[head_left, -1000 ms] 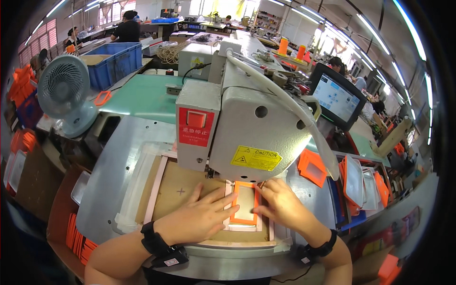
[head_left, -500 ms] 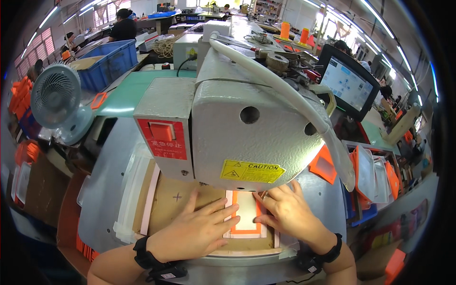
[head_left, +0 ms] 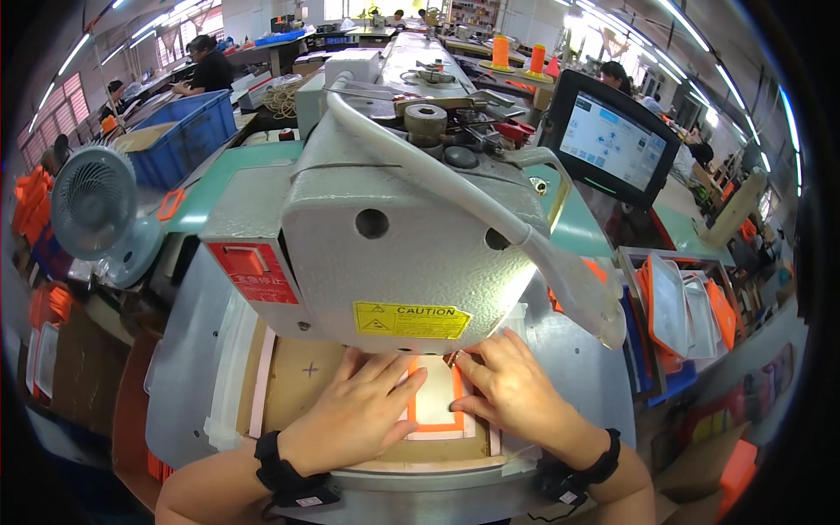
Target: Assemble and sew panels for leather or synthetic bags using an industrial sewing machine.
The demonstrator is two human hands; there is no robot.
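A white panel (head_left: 437, 393) with an orange border lies on the brown board of a work fixture, under the head of a grey industrial sewing machine (head_left: 398, 254). My left hand (head_left: 363, 407) rests flat, fingers stretched, with fingertips on the panel's left border. On the right border, the thumb and bent fingers of my right hand (head_left: 507, 385) press down, thumb and forefinger apart. By its fingertips shows a small dark, metallic-looking thing (head_left: 451, 358), too small to name. The machine head hides the panel's far end. Both wrists wear black straps with small boxes.
A red emergency button box (head_left: 254, 271) sits on the machine's left side. A tilted touch screen (head_left: 612, 140) stands at the right. Left are a fan (head_left: 94, 194) and a blue crate (head_left: 184, 131). Trays with orange and whitish pieces (head_left: 674, 311) lie right. Other people sit farther back.
The view has shifted, so the machine appears farther left. My left hand's fingers have drawn closer together on the panel's left border. The right hand stays at the right border.
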